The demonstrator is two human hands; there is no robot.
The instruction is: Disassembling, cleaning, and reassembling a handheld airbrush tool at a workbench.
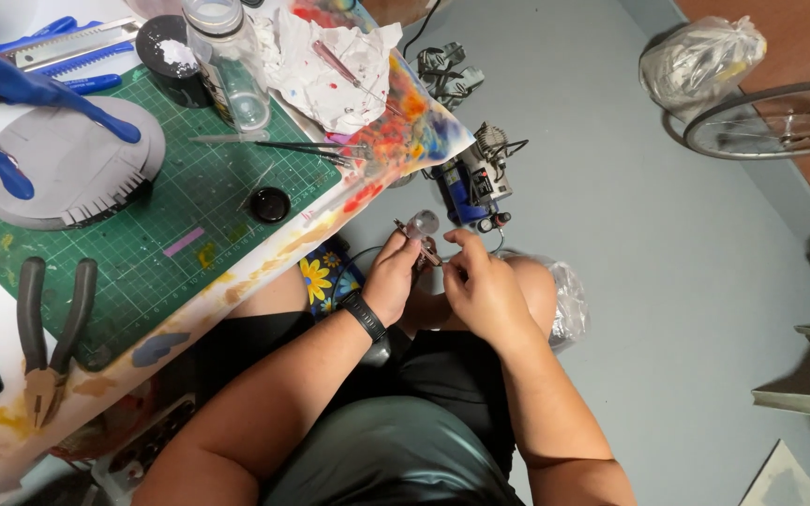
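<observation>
From the head view, my left hand (392, 278) grips an airbrush (421, 240) over my lap, just off the bench's (142, 272) paint-stained right edge, its small clear cup on top. My right hand (485, 286) pinches at its rear end, fingers closed on a part too small to make out. With nothing beneath but my knees and the floor (630, 187), a slipped fingertip could drop the airbrush, or tip whatever the cup holds onto my shorts.

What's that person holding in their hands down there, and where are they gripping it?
A small airbrush with a clear cup. The left hand grips its body from below; the right hand pinches its rear end with the fingertips.
</observation>
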